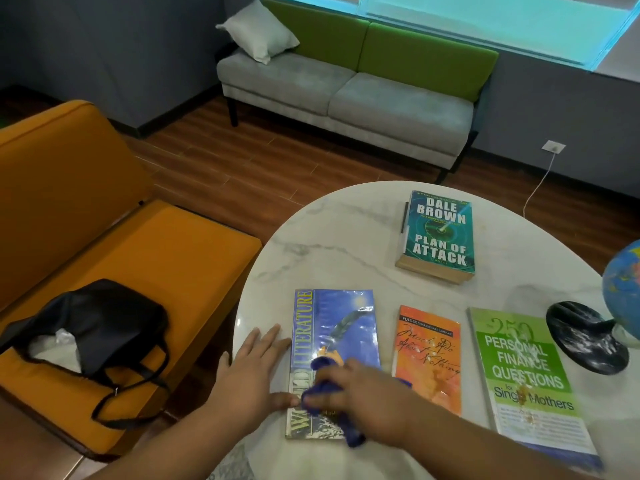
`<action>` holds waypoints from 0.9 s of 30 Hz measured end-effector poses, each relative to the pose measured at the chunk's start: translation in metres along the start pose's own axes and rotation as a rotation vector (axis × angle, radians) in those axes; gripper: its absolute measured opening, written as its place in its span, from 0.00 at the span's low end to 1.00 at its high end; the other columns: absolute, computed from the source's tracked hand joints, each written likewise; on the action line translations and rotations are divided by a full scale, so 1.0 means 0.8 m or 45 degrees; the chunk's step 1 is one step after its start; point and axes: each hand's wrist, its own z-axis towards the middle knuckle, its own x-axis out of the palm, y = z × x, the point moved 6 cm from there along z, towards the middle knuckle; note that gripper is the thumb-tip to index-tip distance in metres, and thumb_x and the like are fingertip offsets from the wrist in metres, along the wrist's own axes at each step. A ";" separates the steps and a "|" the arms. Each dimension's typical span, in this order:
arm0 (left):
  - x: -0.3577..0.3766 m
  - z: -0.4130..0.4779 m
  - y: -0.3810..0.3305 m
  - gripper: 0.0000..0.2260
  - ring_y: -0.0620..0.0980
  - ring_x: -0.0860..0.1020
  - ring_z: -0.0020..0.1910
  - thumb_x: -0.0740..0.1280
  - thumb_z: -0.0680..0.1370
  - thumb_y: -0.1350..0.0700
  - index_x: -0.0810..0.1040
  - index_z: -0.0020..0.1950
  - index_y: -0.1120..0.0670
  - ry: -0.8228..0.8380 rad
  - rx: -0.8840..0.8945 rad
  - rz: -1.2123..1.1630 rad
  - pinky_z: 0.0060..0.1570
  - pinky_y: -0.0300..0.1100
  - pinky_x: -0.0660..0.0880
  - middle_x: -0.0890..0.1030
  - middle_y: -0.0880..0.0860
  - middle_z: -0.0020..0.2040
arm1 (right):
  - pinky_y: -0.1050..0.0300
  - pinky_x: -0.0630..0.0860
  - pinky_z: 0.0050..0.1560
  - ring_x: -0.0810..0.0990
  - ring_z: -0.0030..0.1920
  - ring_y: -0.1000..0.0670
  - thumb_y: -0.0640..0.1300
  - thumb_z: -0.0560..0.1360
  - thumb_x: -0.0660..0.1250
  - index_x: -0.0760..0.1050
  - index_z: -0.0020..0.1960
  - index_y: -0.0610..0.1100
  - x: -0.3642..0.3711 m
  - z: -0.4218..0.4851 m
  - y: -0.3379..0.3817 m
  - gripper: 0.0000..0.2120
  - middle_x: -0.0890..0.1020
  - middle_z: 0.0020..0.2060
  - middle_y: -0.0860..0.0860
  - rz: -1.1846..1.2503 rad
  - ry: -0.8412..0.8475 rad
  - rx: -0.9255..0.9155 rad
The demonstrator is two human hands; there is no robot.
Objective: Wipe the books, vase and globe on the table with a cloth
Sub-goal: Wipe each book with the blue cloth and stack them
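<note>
Nearest, the right hand point(367, 400) bunches a blue cloth point(317, 394) on the "World Literature" book point(337, 327), while the left hand point(247, 372) lies flat and spread on the table point(346, 230) at its spine, likely steadying it. Beyond wait "Much Ado About Nothing" point(429, 355), "Plan of Attack" point(440, 233) and the globe point(623, 282).

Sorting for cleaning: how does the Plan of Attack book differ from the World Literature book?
The Plan of Attack book is thick and teal; the World Literature book is thin and blue. The Plan of Attack book lies untouched, farther off; the World Literature book lies under the cloth in the right hand. Both lie flat, cover up, on the table.
</note>
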 end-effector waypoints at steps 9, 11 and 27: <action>-0.003 -0.006 -0.005 0.41 0.42 0.34 0.75 0.64 0.71 0.32 0.46 0.77 0.38 -0.002 0.014 0.001 0.71 0.65 0.43 0.40 0.35 0.77 | 0.47 0.71 0.58 0.61 0.66 0.42 0.37 0.70 0.69 0.51 0.76 0.54 -0.026 0.038 0.007 0.43 0.54 0.73 0.50 0.032 0.022 0.203; -0.008 -0.003 -0.006 0.44 0.43 0.34 0.75 0.65 0.70 0.32 0.45 0.78 0.40 0.005 -0.007 0.027 0.72 0.65 0.43 0.39 0.37 0.77 | 0.47 0.70 0.57 0.63 0.65 0.42 0.41 0.72 0.69 0.56 0.75 0.58 -0.024 0.046 0.001 0.37 0.57 0.73 0.51 0.004 -0.032 0.040; -0.016 0.006 -0.012 0.49 0.49 0.39 0.78 0.68 0.69 0.33 0.43 0.79 0.46 0.038 0.021 0.061 0.76 0.51 0.48 0.40 0.43 0.79 | 0.49 0.68 0.57 0.62 0.62 0.41 0.51 0.78 0.60 0.51 0.75 0.58 -0.070 0.098 -0.085 0.30 0.56 0.73 0.51 -0.193 -0.131 0.380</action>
